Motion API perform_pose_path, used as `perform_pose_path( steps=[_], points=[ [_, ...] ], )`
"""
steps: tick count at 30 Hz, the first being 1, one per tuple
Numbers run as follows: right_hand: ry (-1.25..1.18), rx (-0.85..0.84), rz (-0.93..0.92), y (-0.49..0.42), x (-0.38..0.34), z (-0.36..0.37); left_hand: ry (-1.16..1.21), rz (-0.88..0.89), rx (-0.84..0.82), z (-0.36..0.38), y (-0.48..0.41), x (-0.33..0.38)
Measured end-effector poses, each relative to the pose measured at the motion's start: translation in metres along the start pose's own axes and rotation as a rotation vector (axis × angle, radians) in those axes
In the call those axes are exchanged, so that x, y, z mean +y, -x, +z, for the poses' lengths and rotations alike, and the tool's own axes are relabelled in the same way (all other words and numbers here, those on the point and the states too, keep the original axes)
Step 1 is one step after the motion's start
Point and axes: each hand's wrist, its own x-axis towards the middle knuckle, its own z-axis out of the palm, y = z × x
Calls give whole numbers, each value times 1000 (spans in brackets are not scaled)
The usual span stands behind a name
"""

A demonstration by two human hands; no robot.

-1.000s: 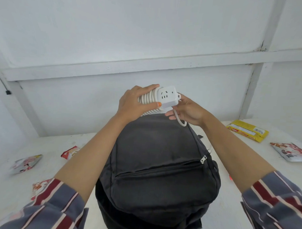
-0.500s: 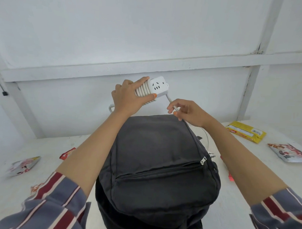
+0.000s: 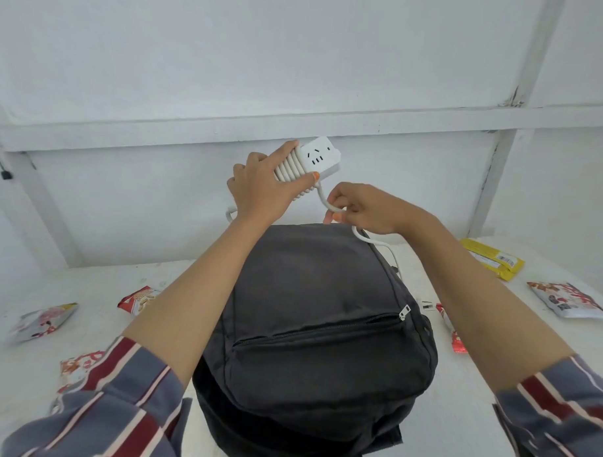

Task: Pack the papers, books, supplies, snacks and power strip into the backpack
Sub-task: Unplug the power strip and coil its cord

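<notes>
A dark grey backpack (image 3: pixel 317 317) stands upright on the white table (image 3: pixel 457 432), its front pocket zipped. Above its top my left hand (image 3: pixel 260 189) grips a white power strip (image 3: pixel 318 157) with its cord coiled round the body. My right hand (image 3: pixel 365 210) pinches the loose white cord (image 3: pixel 323 200) just below the strip. The rest of the cord (image 3: pixel 378 243) trails down behind the backpack's right shoulder. Snack packets lie on both sides of the backpack.
A yellow packet (image 3: pixel 494 259) and a white-red packet (image 3: pixel 564 300) lie at the right. A thin red packet (image 3: pixel 452 331) lies beside the backpack. At the left lie a red packet (image 3: pixel 138 299), a silver one (image 3: pixel 42 322) and an orange-white one (image 3: pixel 78 366). A white wall stands close behind.
My left hand lifted the power strip higher and left. My right hand left the strip's end, drew the cord out and now pinches it below the strip.
</notes>
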Motion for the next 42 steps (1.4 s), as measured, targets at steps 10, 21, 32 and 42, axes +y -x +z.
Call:
perform_pose_path(
  steps=[10, 21, 32, 42],
  points=[
    [16, 95, -92, 4, -19, 5, -144, 63, -200, -3, 5, -6],
    [2, 234, -205, 12, -28, 16, -96, 122, -265, -17, 5, -23],
    [-38, 231, -218, 15, -23, 7, -112, 168, -313, -8, 12, -15],
    [-338, 510, -242, -4, 12, -9, 164, 230, -318, 4, 13, 1]
  ],
)
